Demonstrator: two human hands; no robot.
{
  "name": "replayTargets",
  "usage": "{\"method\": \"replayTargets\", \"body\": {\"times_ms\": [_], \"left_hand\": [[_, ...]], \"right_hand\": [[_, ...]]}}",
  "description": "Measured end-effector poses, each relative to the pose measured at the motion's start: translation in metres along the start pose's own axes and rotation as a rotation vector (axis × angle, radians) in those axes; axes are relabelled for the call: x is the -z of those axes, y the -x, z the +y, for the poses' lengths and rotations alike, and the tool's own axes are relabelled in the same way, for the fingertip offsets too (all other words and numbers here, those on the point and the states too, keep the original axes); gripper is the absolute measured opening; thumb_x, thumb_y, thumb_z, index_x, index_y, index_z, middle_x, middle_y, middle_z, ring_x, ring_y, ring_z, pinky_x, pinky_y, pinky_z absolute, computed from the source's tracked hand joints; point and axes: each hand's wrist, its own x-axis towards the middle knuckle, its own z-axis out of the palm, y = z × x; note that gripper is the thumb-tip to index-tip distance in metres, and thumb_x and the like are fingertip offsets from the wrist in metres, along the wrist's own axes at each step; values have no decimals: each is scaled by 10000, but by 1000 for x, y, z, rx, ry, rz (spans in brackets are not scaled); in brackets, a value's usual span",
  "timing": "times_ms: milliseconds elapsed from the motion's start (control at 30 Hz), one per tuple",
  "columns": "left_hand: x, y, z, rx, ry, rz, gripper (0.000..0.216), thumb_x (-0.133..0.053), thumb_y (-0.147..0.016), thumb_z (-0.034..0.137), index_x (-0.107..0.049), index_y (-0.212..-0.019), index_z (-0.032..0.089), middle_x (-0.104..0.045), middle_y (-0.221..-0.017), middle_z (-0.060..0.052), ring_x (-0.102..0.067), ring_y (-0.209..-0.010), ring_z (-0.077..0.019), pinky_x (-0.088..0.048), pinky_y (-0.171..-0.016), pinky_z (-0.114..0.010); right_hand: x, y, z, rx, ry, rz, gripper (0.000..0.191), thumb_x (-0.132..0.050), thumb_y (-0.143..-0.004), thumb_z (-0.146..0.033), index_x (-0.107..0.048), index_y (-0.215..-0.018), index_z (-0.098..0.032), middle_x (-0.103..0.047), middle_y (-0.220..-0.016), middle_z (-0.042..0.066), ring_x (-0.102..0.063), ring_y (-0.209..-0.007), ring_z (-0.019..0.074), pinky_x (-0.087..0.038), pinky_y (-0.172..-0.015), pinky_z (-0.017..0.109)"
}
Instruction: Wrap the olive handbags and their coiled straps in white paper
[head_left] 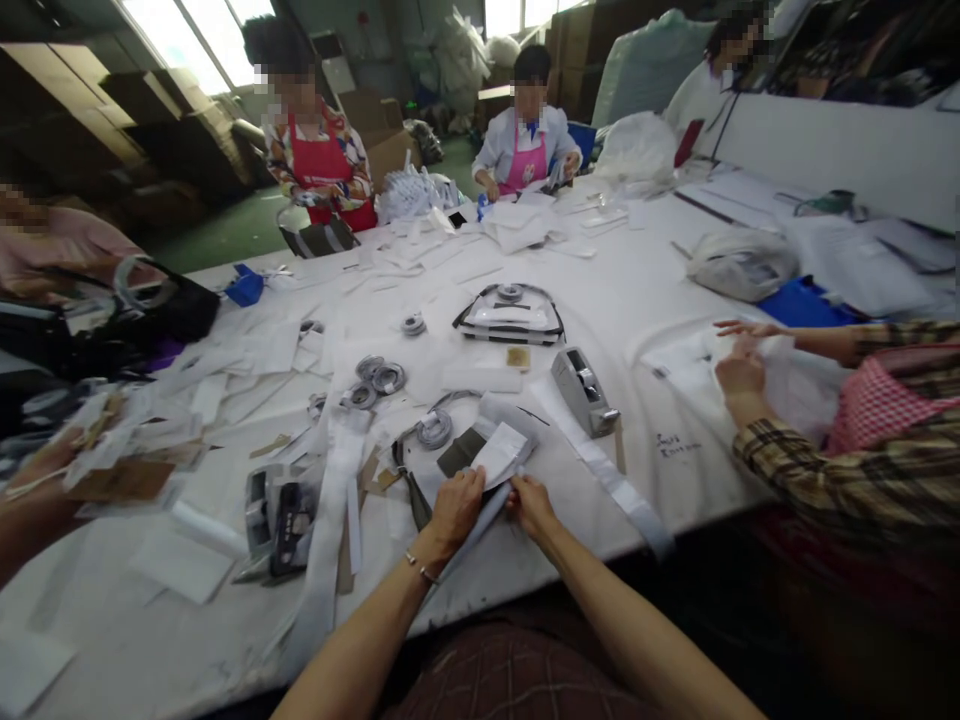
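Close in front of me, my left hand [457,505] is closed on the near edge of a folded white sheet [501,455]. The sheet lies over a dark olive piece [461,453] and greyish, film-like material. My right hand [532,503] pinches the near right edge of this bundle; its fingertips partly hide what they hold. Below the hands a grey-blue strip [480,532] slants toward the table edge. An olive strap [417,498] lies left of my left hand. Just beyond it rests a coiled grey cord [433,428].
Tape dispensers [585,392] [281,520] stand on both sides. Grey coils [373,375] and a clear dark-trimmed bag [510,315] lie farther back. A co-worker's hands [741,372] handle white plastic at right; another's arm [45,480] holds packets at left. Other people work across the table.
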Motion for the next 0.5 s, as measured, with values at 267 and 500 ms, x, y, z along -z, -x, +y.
{"method": "replayTargets", "body": {"times_ms": [267,500], "left_hand": [[5,-3,-4,40,35,-48,474,-378,-896,47,-436,-1351,168,-624,-1101,-105,-589,-994,-219,-501,-795,-312],[16,-1,-11,55,109,-81,509,-448,-850,66,-469,-1345,183,-631,-1109,-86,-592,-1015,-220,-489,-836,-318]], "right_hand": [[8,21,0,-37,-27,-110,441,-798,-600,-271,-542,-954,-206,-625,-659,-40,-615,-529,130,-459,-428,209],[-15,16,15,-35,-2,-42,251,-732,-627,-281,-498,-651,-194,-472,-454,-74,-402,-370,63,-286,-337,177]]}}
